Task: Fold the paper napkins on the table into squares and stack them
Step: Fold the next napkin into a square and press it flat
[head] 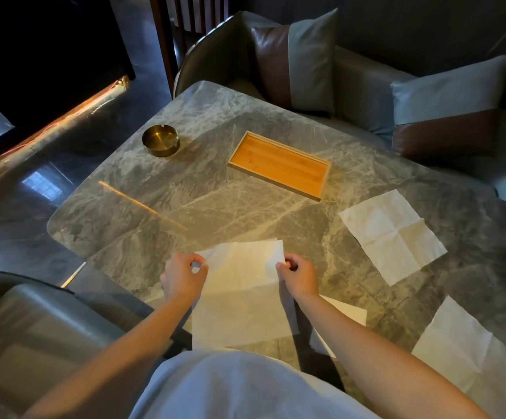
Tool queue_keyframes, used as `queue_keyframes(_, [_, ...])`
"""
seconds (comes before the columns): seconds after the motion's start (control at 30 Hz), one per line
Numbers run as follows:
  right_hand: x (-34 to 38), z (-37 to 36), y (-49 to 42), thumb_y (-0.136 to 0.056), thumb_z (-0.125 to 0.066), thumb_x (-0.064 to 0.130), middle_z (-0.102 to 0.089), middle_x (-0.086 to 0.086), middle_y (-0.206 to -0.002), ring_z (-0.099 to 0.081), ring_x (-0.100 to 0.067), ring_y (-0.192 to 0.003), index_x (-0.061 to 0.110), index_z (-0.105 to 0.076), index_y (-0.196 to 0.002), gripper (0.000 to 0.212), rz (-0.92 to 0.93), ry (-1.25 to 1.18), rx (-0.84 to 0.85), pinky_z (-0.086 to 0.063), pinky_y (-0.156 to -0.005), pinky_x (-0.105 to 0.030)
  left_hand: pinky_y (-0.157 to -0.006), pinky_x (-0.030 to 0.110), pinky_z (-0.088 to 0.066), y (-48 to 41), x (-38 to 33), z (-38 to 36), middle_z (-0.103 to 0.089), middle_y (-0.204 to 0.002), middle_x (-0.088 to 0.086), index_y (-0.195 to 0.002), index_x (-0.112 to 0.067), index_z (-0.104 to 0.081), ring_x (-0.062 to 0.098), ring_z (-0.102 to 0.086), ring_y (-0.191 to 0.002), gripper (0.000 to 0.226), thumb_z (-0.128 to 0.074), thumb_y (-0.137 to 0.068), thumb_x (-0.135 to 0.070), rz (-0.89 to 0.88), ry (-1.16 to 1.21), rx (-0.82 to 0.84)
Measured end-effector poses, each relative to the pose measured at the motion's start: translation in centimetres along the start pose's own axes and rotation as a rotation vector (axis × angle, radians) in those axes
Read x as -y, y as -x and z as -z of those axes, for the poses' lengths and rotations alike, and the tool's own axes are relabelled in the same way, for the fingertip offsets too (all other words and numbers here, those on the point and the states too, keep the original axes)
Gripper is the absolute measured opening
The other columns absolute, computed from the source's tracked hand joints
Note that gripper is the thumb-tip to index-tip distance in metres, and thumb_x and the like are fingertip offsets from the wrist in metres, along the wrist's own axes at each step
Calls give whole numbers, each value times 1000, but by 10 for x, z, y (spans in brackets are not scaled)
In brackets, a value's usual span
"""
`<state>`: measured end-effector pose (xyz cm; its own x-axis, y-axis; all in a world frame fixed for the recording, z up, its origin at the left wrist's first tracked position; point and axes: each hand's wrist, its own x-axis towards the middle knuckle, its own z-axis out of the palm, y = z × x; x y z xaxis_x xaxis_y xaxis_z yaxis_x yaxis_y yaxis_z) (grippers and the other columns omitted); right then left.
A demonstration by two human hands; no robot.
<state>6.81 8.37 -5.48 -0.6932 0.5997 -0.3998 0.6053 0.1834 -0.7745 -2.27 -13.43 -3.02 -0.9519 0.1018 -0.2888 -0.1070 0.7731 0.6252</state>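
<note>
A white paper napkin lies in front of me on the grey marble table, its far part lifted off the surface. My left hand pinches its far left corner and my right hand pinches its far right corner. Under my right forearm a second napkin shows only in part. An unfolded napkin with crease lines lies flat to the right. One more open napkin lies at the near right.
A shallow wooden tray stands beyond the napkins at the table's middle. A brass ashtray sits at the far left. A thin wooden stick lies on the left side. Sofas with cushions border the table.
</note>
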Motion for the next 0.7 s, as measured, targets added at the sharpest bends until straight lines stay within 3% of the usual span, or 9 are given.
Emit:
queue_keyframes(0.13, [2, 9, 3, -85, -64, 15, -63, 12, -86, -58, -5, -77, 20, -64, -110, 26, 8, -74, -18, -46, -66, -20, -84, 38, -48, 2, -17, 1, -60, -103, 11, -96, -11, -68, 24, -57, -94, 10, -64, -88, -16, -163, 66, 42])
queue_keyframes(0.23, [3, 14, 2, -85, -66, 13, -65, 6, -101, -57, -1, -82, 18, -61, -117, 32, -29, -131, 13, -46, -67, -18, -67, 17, -40, 5, -36, 6, -58, -88, 10, -89, -6, -66, 4, -54, -70, 6, -62, -87, -3, -238, 247, 101])
queue_keyframes(0.37, [7, 18, -3, -86, -67, 14, -56, -8, -125, -58, -22, -106, 16, -54, -124, 40, -123, -216, 40, -52, -90, -38, -68, 30, -35, -6, -53, 11, -47, -65, 4, -77, -3, -57, 19, -45, -67, 11, -55, -87, 1, -243, 312, 269])
queue_keyframes(0.43, [10, 23, -4, -87, -66, 13, -52, -1, -129, -57, -24, -111, 18, -49, -130, 47, -155, -276, 55, -51, -86, -36, -63, 31, -31, -9, -60, 14, -41, -65, 6, -73, -9, -50, 17, -40, -67, 12, -50, -83, -2, -151, 408, 321])
queue_keyframes(0.5, [13, 29, -5, -88, -65, 13, -50, 10, -124, -55, -19, -111, 23, -44, -136, 53, -188, -336, 84, -47, -76, -30, -58, 27, -39, -10, -67, 18, -51, -68, 5, -74, -11, -54, 17, -50, -65, 13, -45, -79, -2, -74, 536, 374])
queue_keyframes(0.57, [16, 33, -7, -88, -64, 11, -61, 15, -109, -59, -10, -94, 25, -51, -126, 42, -212, -395, 158, -45, -67, -25, -56, 21, -44, -11, -72, 22, -56, -67, -1, -73, -12, -57, 10, -55, -61, 23, -40, -78, 4, -30, 625, 409])
queue_keyframes(0.63, [21, 37, -8, -87, -63, 8, -67, 7, -95, -59, -9, -80, 22, -58, -120, 37, -216, -420, 225, -44, -63, -22, -57, 26, -36, -12, -77, 24, -47, -66, 1, -71, -8, -47, 14, -46, -62, 14, -41, -75, 3, -14, 673, 410])
queue_keyframes(0.7, [29, 42, -9, -86, -64, 5, -65, -1, -92, -59, -14, -81, 19, -60, -115, 33, -196, -435, 236, -49, -67, -24, -58, 29, -33, -13, -83, 26, -44, -64, 2, -72, -9, -44, 16, -43, -62, 7, -44, -68, -3, -25, 711, 409])
